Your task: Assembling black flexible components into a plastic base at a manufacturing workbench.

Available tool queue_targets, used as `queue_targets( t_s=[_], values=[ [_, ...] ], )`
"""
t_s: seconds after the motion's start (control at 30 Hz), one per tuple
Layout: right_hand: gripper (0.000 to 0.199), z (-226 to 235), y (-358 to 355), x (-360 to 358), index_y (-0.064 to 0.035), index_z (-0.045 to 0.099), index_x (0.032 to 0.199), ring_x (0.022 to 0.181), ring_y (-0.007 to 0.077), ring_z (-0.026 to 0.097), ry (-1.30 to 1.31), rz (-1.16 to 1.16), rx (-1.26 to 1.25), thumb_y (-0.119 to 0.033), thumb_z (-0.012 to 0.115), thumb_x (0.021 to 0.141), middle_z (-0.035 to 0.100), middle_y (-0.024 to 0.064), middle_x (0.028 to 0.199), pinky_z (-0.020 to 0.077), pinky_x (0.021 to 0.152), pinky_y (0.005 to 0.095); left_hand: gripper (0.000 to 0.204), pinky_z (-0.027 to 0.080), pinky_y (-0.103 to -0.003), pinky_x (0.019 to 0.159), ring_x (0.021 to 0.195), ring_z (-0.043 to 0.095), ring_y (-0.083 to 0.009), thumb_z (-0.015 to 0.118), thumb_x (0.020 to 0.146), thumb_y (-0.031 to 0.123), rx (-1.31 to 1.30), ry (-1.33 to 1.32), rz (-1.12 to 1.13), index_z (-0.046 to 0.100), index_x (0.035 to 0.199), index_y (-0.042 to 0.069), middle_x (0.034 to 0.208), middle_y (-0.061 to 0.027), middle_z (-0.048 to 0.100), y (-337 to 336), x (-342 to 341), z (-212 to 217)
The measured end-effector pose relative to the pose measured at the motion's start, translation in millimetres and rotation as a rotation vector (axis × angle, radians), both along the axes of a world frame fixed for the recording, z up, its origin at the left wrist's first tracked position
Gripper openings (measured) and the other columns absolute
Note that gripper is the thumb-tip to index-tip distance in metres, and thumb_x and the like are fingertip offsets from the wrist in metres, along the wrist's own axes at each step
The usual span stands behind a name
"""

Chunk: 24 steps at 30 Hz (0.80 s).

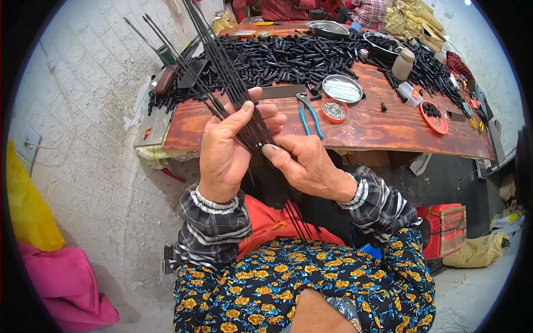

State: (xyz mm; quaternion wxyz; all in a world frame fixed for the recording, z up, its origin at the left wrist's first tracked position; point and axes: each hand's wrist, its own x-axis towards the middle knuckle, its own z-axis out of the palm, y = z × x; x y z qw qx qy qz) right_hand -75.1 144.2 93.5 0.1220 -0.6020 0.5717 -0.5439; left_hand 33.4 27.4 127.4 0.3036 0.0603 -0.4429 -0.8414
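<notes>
My left hand point(226, 152) is closed round a bundle of thin black rods point(215, 55), held slanting over my lap, their far ends fanned toward the upper left. My right hand point(311, 166) pinches at the lower end of the bundle, thumb against the rod tips, where a small silvery bit point(259, 145) shows. How many rods lie between its fingers is hidden. More thin black rods point(298, 222) rest across the red cloth point(266, 222) on my lap.
Black tubular pieces point(277, 58) are heaped along the wooden table point(244, 125). Near its front edge lie blue-handled pliers point(311, 119), a red dish of small metal parts point(335, 111) and a round metal tray point(342, 89). People point(283, 8) sit across the table.
</notes>
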Motion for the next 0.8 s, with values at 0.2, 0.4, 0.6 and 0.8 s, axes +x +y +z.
queue_targets(
  t_s=[0.2,0.4,0.6,0.8],
  values=[
    [0.025,-3,3,1,0.0015,0.056,0.074,0.047,0.0280,0.048,0.138,-0.009,-0.123,-0.015,0.054,0.093,0.051,0.0148,0.057,0.0371,0.046,0.0363,0.025,0.056,-0.042,0.080,0.088,0.067,-0.0323,0.051,0.094,0.008,0.053,-0.016,0.025,0.051,0.116,-0.004,0.097,-0.0188,0.066,7,2,-1],
    [0.019,-8,9,5,-0.0025,0.056,0.074,0.053,0.0316,0.056,0.354,-0.254,-0.130,-0.012,0.054,0.090,0.054,0.0146,0.061,0.0415,0.048,0.0397,0.024,0.054,-0.043,0.082,0.093,0.066,-0.0316,0.050,0.093,0.006,0.039,-0.040,0.043,0.052,0.116,-0.003,0.101,-0.0180,0.064,10,6,0],
    [0.014,12,37,-43,-0.0009,0.060,0.081,0.054,0.0182,0.056,0.199,-0.348,-0.308,-0.009,0.052,0.088,0.056,0.0077,0.062,0.0417,0.048,0.0316,0.038,0.039,-0.029,0.054,0.062,0.052,-0.0158,0.051,0.093,0.013,-0.025,-0.066,0.119,0.045,0.128,-0.002,0.086,-0.0092,0.062,6,34,-8],
    [0.022,55,56,-143,0.0030,0.065,0.093,0.049,0.0017,0.044,0.105,-0.431,-0.171,-0.014,0.051,0.094,0.051,-0.0018,0.055,0.0345,0.044,0.0228,0.051,0.049,-0.038,0.073,0.080,0.060,-0.0255,0.038,0.100,0.015,0.010,0.004,-0.095,0.021,0.146,0.002,0.100,-0.0165,0.063,-4,55,-5]
  ],
)
